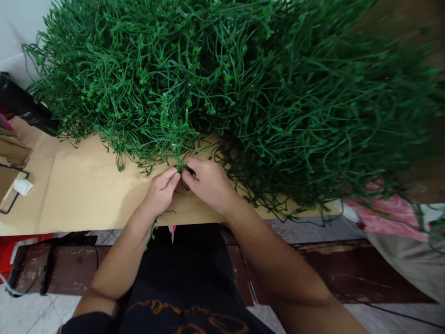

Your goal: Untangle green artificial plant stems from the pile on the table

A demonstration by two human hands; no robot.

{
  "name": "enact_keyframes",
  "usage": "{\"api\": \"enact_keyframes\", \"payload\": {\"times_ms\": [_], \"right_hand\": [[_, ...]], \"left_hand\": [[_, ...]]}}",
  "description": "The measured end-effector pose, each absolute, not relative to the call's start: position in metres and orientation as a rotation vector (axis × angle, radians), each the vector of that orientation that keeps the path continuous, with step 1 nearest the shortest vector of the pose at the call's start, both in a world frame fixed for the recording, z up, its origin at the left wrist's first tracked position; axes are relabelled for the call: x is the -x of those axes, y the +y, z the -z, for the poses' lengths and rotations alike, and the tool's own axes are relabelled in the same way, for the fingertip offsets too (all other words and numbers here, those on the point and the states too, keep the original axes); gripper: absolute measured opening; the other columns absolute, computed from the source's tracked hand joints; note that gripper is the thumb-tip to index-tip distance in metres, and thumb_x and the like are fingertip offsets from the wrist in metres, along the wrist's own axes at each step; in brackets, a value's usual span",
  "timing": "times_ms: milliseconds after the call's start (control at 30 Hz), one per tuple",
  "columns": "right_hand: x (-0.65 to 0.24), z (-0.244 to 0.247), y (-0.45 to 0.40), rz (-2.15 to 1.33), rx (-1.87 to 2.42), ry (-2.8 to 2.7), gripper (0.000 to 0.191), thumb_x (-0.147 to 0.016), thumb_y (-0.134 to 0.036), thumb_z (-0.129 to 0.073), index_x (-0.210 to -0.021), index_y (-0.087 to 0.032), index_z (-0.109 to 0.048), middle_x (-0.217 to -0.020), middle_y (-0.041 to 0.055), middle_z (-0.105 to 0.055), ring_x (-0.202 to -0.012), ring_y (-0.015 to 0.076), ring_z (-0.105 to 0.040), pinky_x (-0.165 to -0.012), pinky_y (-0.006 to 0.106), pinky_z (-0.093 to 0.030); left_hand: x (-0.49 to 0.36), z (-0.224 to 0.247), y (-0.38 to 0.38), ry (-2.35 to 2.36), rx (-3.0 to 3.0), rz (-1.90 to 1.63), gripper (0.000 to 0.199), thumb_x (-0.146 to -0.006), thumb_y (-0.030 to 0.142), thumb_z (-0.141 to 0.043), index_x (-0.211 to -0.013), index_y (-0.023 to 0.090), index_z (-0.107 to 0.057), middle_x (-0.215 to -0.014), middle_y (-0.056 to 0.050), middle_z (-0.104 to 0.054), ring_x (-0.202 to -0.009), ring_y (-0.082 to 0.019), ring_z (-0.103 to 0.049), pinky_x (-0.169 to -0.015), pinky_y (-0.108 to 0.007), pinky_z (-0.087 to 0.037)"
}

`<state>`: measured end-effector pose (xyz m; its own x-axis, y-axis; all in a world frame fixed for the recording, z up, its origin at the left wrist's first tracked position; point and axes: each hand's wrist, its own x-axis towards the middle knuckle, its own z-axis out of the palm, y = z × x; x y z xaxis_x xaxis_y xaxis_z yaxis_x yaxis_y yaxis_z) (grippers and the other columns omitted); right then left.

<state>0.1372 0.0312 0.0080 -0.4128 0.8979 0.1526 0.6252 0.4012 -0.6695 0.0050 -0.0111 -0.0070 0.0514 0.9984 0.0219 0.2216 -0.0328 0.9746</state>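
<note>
Both hands meet at the centre of the view, at the near edge of a bench (pixel 86 185) covered in brown cardboard. The left hand (pixel 160 191) has its grip pressed together, thumb and forefinger pinching a small green sprig (pixel 181 165). The right hand (pixel 207 182), at three o'clock from the left and touching it fingertip to fingertip, pinches the same sprig. A big heap of green artificial foliage (pixel 243 93) fills the bench from ten to three o'clock, its strands reaching the hands.
</note>
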Motion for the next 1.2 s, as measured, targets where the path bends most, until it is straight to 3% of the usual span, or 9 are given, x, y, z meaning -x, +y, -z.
{"api": "enact_keyframes", "payload": {"times_ms": [200, 500, 700, 800, 900, 1033, 1200], "right_hand": [[-0.13, -0.007, 0.035, -0.783, 1.318, -2.132, 0.029, -0.076, -0.017, -0.044, -0.053, -0.019, -0.027, -0.051, -0.0022, -0.03, -0.05, 0.0096, -0.026, -0.053, 0.027, -0.018], [-0.128, -0.008, 0.043, -0.929, 1.328, -2.073, 0.023, -0.077, -0.019, -0.04, -0.056, -0.019, -0.03, -0.052, -0.0023, -0.034, -0.051, 0.0093, -0.029, -0.053, 0.025, -0.019], [-0.145, 0.002, 0.031, -0.974, 1.134, -2.037, 0.026, -0.083, -0.026, -0.039, -0.06, -0.019, -0.03, -0.059, -0.0029, -0.035, -0.055, 0.0088, -0.032, -0.056, 0.024, -0.025], [-0.15, 0.002, 0.019, -0.96, 1.079, -2.062, 0.024, -0.082, -0.021, -0.041, -0.06, -0.018, -0.032, -0.062, -0.0018, -0.039, -0.059, 0.0092, -0.035, -0.058, 0.024, -0.027], [-0.149, -0.004, 0.009, -0.984, 1.008, -2.076, 0.021, -0.08, -0.018, -0.042, -0.06, -0.018, -0.035, -0.064, -0.0012, -0.041, -0.061, 0.0093, -0.038, -0.059, 0.023, -0.029], [-0.144, -0.01, 0.002, -1.088, 0.962, -2.111, 0.019, -0.081, -0.019, -0.04, -0.062, -0.018, -0.036, -0.059, -0.0029, -0.039, -0.055, 0.0078, -0.035, -0.054, 0.021, -0.028], [-0.142, -0.006, -0.002, -1.123, 0.993, -2.114, 0.015, -0.085, -0.023, -0.037, -0.071, -0.018, -0.041, -0.06, -0.0026, -0.041, -0.054, 0.0083, -0.037, -0.053, 0.022, -0.028]], "left_hand": [[0.0, 0.006, -0.011, 1.304, -1.466, -1.061, 0.036, -0.085, 0.043, -0.045, -0.059, 0.019, -0.039, -0.058, 0.003, -0.036, -0.058, -0.011, -0.035, -0.057, -0.025, -0.028], [-0.001, 0.003, -0.011, 1.27, -1.356, -1.123, 0.039, -0.082, 0.047, -0.05, -0.057, 0.019, -0.038, -0.056, 0.004, -0.033, -0.055, -0.009, -0.031, -0.054, -0.024, -0.027], [-0.003, 0.003, -0.009, 1.353, -1.155, -1.215, 0.027, -0.081, 0.038, -0.051, -0.063, 0.018, -0.048, -0.061, 0.003, -0.044, -0.057, -0.008, -0.039, -0.055, -0.021, -0.033], [-0.005, 0.007, -0.006, 1.391, -1.094, -1.273, 0.015, -0.077, 0.031, -0.057, -0.073, 0.017, -0.056, -0.067, 0.003, -0.052, -0.062, -0.008, -0.045, -0.059, -0.02, -0.037], [-0.005, 0.009, -0.004, 1.379, -1.033, -1.266, 0.018, -0.074, 0.033, -0.061, -0.082, 0.017, -0.062, -0.07, 0.002, -0.057, -0.066, -0.009, -0.05, -0.061, -0.021, -0.04], [-0.003, 0.005, -0.004, 1.259, -1.001, -1.266, 0.024, -0.074, 0.039, -0.061, -0.076, 0.015, -0.066, -0.075, -0.001, -0.063, -0.077, -0.012, -0.057, -0.074, -0.024, -0.043], [-0.004, 0.001, -0.004, 1.161, -0.897, -1.255, 0.017, -0.071, 0.033, -0.065, -0.071, 0.016, -0.065, -0.071, 0.001, -0.062, -0.068, -0.009, -0.054, -0.067, -0.021, -0.042]]}}
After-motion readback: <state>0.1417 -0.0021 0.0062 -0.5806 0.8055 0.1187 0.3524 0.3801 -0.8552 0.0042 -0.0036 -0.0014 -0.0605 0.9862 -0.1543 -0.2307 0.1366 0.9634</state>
